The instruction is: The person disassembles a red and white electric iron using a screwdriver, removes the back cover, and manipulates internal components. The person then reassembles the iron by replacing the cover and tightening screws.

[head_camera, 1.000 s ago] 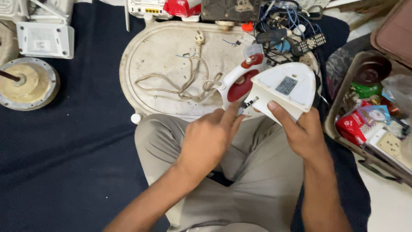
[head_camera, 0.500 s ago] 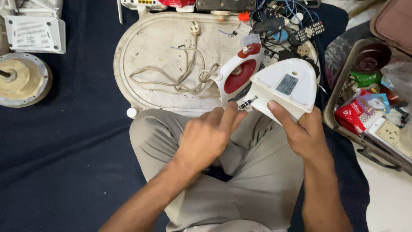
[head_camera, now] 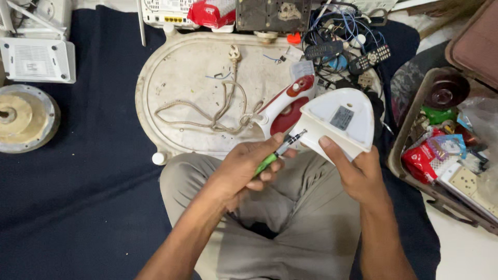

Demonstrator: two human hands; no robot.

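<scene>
My left hand (head_camera: 246,168) is shut on a green-handled screwdriver (head_camera: 277,153), whose metal tip touches the back end of a white and red clothes iron (head_camera: 321,116). My right hand (head_camera: 358,168) grips the iron from below at its rear, holding it tilted over my lap with the flat heel facing up. The iron's beige cord (head_camera: 218,111) trails left in loops across a white oval tray (head_camera: 171,78), ending in a plug near the tray's far side.
I sit cross-legged on a dark blue cloth (head_camera: 78,207). A white router (head_camera: 36,59) and a round metal part (head_camera: 21,122) lie at left. Remotes and tangled wires (head_camera: 347,44) sit behind the iron. A box of packets and parts (head_camera: 446,150) stands at right.
My left hand has pulled back slightly, so the green screwdriver now shows in it. The view has shifted, and the iron stays held in my right hand.
</scene>
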